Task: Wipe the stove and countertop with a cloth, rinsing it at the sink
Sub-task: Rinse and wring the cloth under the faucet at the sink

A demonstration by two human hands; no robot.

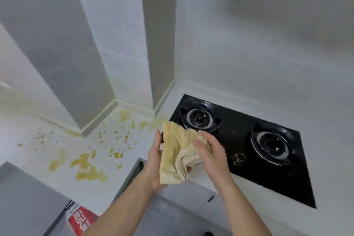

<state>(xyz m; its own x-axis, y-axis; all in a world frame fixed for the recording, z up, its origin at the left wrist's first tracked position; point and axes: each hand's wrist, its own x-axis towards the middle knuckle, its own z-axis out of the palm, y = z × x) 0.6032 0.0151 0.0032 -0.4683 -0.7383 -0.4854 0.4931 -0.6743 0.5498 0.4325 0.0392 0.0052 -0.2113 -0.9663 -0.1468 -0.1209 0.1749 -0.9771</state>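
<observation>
Cloth [179, 151]: one item, pale yellow terry, soft and crumpled, stained darker along its left edge; held in the air above the front edge of the surface [63, 140], just left of the stove [239, 140].

Head view. Left hand [156, 161] cups the cloth from behind and below, fingers curled round its folds. Right hand [207, 151] grips the bunched right side, thumb pressed across the fabric. Both hands are grasping the cloth (apparently refolding or gathering it).

Step, as judged: readying the cloth between wipes. The next move likely calls for a clean face turned outward, then flat pressure on the yellow spills [88, 166] spattered over the white, smooth surface toward the corner.

Stove: black, glossy glass top, two round burners with ringed metal trim, one small knob at front. No sink in view.
</observation>
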